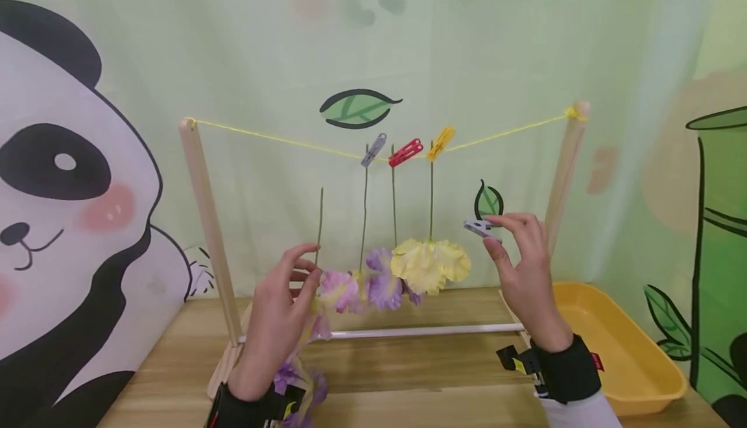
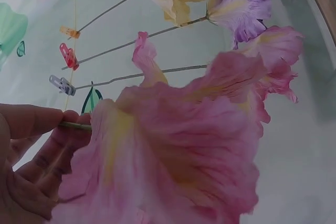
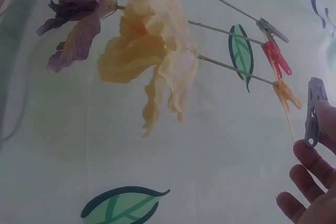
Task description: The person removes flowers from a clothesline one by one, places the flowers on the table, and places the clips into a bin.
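Observation:
My left hand [image 1: 279,314] pinches the thin stem [image 1: 320,220] of a flower below the left part of the yellow string [image 1: 262,136]; in the left wrist view a pink flower [image 2: 173,156] hangs from that stem. A grey clothespin [image 1: 480,227] is pinched between thumb and fingers of my right hand [image 1: 528,279], right of the hanging flowers. Grey [image 1: 373,150], red [image 1: 406,152] and yellow [image 1: 441,143] clothespins hold three stems on the string. Beneath them hang a pink flower [image 1: 338,290], a purple flower [image 1: 384,282] and a pale yellow flower [image 1: 428,264].
Two wooden posts [image 1: 207,220] carry the string, with a white bar [image 1: 432,331] low between them. A yellow tray [image 1: 618,350] lies at the right of the wooden table [image 1: 157,376]. Purple petals [image 1: 300,382] show beside my left wrist. Behind is a printed curtain [image 1: 262,45].

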Demonstrator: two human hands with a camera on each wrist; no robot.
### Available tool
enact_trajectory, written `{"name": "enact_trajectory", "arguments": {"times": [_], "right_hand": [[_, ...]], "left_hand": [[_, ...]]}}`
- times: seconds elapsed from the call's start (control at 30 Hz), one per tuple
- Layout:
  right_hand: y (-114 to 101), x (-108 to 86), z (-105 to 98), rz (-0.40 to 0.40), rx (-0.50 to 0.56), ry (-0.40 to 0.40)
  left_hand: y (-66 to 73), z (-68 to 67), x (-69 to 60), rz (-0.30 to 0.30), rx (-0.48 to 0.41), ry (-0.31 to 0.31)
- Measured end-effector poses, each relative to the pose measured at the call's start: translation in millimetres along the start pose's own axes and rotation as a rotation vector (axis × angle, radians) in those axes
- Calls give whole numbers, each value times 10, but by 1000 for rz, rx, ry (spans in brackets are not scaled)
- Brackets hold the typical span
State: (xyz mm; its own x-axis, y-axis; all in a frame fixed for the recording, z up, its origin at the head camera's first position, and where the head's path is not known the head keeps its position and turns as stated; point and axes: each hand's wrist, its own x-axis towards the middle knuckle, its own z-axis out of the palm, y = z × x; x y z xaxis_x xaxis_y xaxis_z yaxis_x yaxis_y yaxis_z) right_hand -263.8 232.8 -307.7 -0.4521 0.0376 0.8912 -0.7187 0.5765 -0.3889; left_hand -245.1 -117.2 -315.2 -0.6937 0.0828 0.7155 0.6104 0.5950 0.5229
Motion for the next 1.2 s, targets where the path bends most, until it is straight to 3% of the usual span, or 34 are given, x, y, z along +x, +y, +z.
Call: {"name": "enact_trajectory", "arguments": {"times": [0.2, 0.43, 0.63, 0.73, 0.87, 0.93, 1.03, 1.2], "right_hand": [[40, 5, -71, 3, -27, -9], [175, 117, -369, 96, -54, 98], [339, 112, -728, 177, -94, 240], [418, 83, -896, 224, -135, 311], [539, 41, -1090, 355, -205, 352], [614, 13, -1187, 451, -264, 301], [752, -48, -1321, 551, -379, 128], [980, -163, -1433, 602, -456, -157]], "left_hand": [[26, -49, -66, 24, 8, -35], [104, -125, -42, 145, 103, -186], [96, -36, -29, 238, 147, -284], [74, 29, -56, 246, 170, -349], [55, 117, -102, 251, 225, -429], [37, 178, -117, 273, 245, -449], [-3, 295, -138, 325, 312, -457], [-109, 492, -206, 352, 489, -515]]}}
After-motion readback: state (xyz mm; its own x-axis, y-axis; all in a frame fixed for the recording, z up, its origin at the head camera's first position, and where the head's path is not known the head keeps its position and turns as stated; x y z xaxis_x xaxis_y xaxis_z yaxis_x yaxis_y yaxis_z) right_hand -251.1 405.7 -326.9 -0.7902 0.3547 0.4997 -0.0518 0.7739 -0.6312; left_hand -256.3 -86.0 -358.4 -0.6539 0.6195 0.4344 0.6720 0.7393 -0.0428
